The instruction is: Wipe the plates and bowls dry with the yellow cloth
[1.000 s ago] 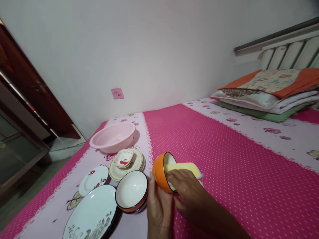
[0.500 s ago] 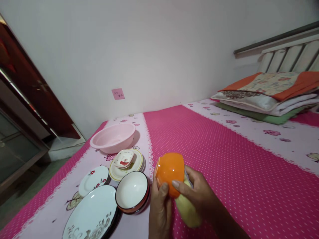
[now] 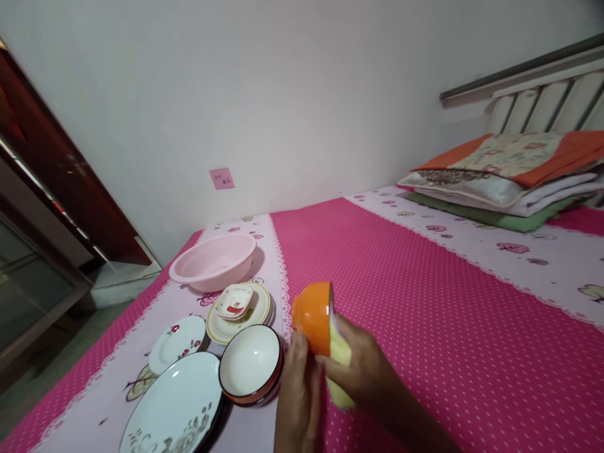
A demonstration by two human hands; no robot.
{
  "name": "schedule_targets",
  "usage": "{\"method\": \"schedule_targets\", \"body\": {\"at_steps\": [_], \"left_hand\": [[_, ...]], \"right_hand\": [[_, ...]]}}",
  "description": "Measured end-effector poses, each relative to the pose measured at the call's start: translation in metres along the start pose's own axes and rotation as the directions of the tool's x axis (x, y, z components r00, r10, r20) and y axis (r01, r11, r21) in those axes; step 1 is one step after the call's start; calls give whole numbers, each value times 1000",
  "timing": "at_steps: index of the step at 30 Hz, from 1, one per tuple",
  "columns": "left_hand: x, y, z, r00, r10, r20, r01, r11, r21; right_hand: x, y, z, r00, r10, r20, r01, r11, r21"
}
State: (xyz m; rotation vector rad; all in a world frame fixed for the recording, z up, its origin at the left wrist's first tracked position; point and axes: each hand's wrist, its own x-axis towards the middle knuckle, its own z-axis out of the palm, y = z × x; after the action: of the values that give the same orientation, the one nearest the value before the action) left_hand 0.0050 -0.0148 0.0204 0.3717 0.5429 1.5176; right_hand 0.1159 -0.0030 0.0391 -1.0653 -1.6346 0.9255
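Note:
An orange bowl [image 3: 313, 314], tipped on its side with its dark rim facing right, is held over the bed in front of me. My left hand [image 3: 298, 384] grips it from below, near its base. A yellow cloth [image 3: 340, 358] is in my right hand [image 3: 361, 358], whose fingers press it at the bowl's mouth; the fingertips inside are hidden. Just left of my hands stands a stack of bowls [image 3: 251, 365], white inside with dark rims.
Left on the flowered cover are large plates [image 3: 172, 396], smaller flowered plates [image 3: 177, 343], yellow-rimmed plates [image 3: 262, 308] topped by a small square dish [image 3: 234, 301], and a pink basin [image 3: 212, 261]. Folded bedding and cushions [image 3: 504, 170] lie at the far right.
The orange bowl has been turned so its rim faces right instead of its base facing left and up. My right hand has shifted with the cloth to the bowl's mouth.

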Motion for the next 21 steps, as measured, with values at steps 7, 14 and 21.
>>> {"method": "schedule_targets", "body": {"at_steps": [7,14,21], "left_hand": [[3,-5,-12,993,99,-69,-102,994,-47],[9,3,-9,970,6,-244,-43,988,-149],[5,-3,-11,987,157,39,-160,984,74]], "right_hand": [[-5,-17,1,977,145,155,-191,917,350],[-6,9,24,975,-207,82,223,927,-303],[0,-8,-2,977,138,161,-193,892,408]]}}
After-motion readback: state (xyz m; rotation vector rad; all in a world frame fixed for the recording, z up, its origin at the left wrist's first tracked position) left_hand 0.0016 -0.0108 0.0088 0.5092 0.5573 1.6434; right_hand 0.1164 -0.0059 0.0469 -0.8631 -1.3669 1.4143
